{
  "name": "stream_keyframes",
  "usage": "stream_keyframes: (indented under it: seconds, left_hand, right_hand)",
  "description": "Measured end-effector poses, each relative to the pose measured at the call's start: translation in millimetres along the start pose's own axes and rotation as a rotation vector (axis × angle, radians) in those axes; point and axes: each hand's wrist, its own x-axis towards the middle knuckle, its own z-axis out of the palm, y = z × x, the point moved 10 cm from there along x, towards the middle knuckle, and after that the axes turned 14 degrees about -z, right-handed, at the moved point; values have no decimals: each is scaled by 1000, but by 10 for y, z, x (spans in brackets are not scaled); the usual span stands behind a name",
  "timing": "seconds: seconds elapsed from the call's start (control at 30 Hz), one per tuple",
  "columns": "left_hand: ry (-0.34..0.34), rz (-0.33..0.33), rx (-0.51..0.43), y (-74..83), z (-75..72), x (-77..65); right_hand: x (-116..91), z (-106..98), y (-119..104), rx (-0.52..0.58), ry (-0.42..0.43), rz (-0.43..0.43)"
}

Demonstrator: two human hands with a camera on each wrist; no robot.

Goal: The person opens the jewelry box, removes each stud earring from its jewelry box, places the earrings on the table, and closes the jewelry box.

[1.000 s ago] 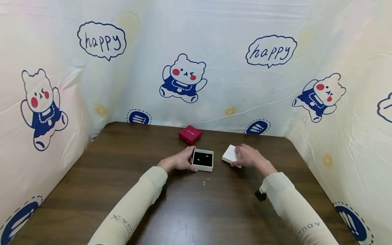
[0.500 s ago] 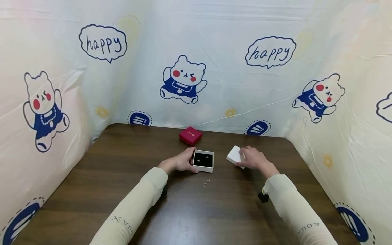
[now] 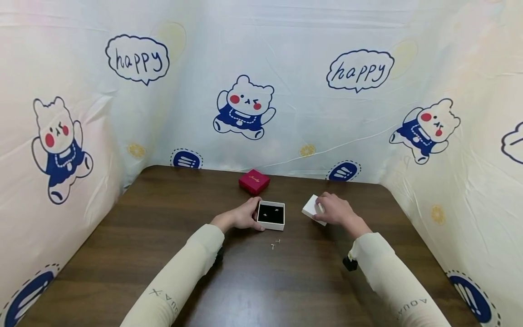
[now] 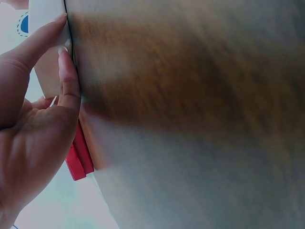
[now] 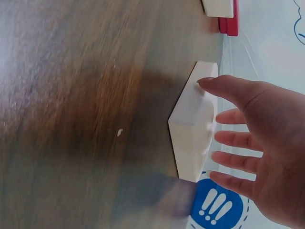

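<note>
A white jewelry box (image 3: 271, 225) stands near the middle of the table, its black insert carrying two tiny star-like pieces. My left hand (image 3: 244, 213) holds its left side; the left wrist view has thumb and fingers against the white wall (image 4: 46, 71). Further right lies a white box lid (image 3: 311, 206). Over it is my right hand (image 3: 335, 209): in the right wrist view the thumb tip is at the edge of the lid (image 5: 190, 109), while the other fingers spread nearly straight just above its top. Two small T-shaped metal pieces (image 3: 273, 246) lie in front of the box.
A red box (image 3: 254, 181) with gold lettering sits behind the white box. The brown wooden table (image 3: 171, 268) is bounded at the back and sides by a printed curtain (image 3: 294, 113).
My right hand has shifted the white lid a little to the right, and its fingers have since loosened from it. My left hand stays on the box.
</note>
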Motion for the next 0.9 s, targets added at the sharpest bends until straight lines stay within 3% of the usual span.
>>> stream_keyframes:
  seconds: [0.27, 0.67, 0.9]
  left_hand:
    - [6, 0, 5, 11, 3, -21]
    - [1, -10, -4, -29, 9, -5]
    - [1, -5, 3, -22, 11, 11]
  right_hand:
    - [60, -16, -166, 31, 9, -38]
    - [225, -8, -608, 44, 19, -191]
    - [337, -68, -886, 62, 73, -288]
